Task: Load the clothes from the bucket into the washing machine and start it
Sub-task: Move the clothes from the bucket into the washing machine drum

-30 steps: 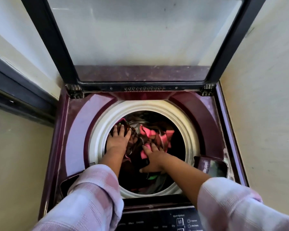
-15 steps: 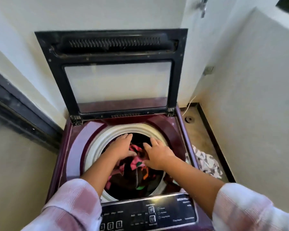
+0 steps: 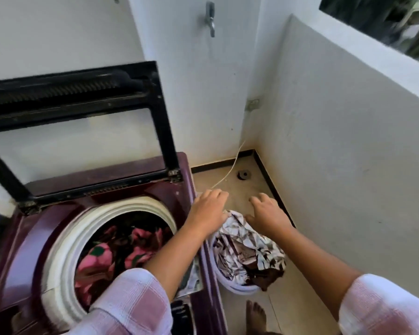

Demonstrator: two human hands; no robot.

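The maroon top-load washing machine [image 3: 32, 240] stands at the left with its black-framed lid [image 3: 78, 110] raised. Pink, green and dark clothes [image 3: 114, 247] lie in its white-rimmed drum. To its right on the floor sits a white bucket [image 3: 240, 290] holding brown-and-white patterned clothes [image 3: 244, 250]. My left hand [image 3: 207, 209] and my right hand [image 3: 266, 213] hover over the bucket's far side with fingers spread and loosely bent, holding nothing.
White walls [image 3: 348, 165] close in behind and to the right of the bucket. A tap [image 3: 210, 18] is mounted high on the back wall, a thin hose [image 3: 235, 163] runs down to the tiled floor, and a floor drain [image 3: 244, 175] sits in the corner. A bare foot [image 3: 255, 315] stands near the bucket.
Both hands have left the drum and swung right, over the bucket. The view has turned right, bringing the bucket and corner into sight.
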